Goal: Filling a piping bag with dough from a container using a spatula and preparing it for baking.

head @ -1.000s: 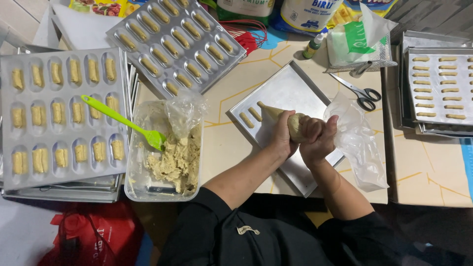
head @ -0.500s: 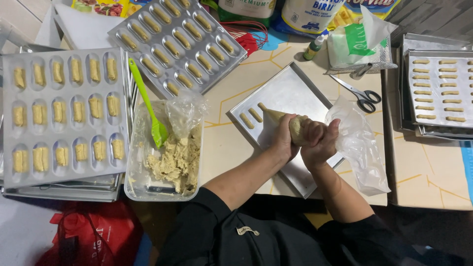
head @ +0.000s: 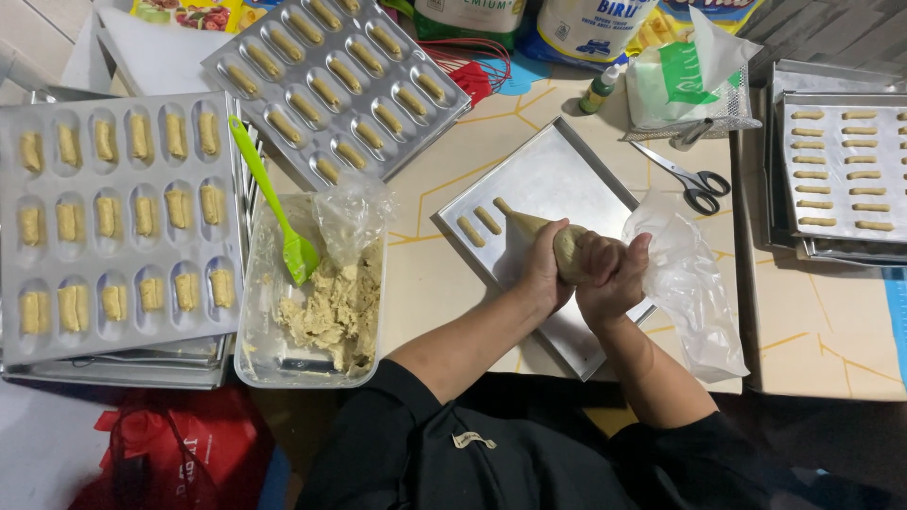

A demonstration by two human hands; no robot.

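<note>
Both my hands grip a dough-filled piping bag (head: 539, 227) over a flat metal baking tray (head: 576, 179). My left hand (head: 545, 269) wraps the front of the bag, close to the nozzle. My right hand (head: 612, 274) squeezes the back, where loose clear plastic (head: 690, 283) trails off to the right. The bag's tip touches the tray's left part beside two short piped dough strips (head: 478, 225).
A clear tub of dough (head: 316, 302) with a green spatula (head: 274, 208) stands to the left. Two moulded trays (head: 113, 227) (head: 335, 80) hold filled dough fingers. Scissors (head: 685, 175), a small bottle (head: 595, 90) and a stacked tray of piped strips (head: 841, 170) lie right.
The green spatula in the tub has swung from lying across the left tray to pointing up. My hands and the piping bag have stayed nearly in the same spot.
</note>
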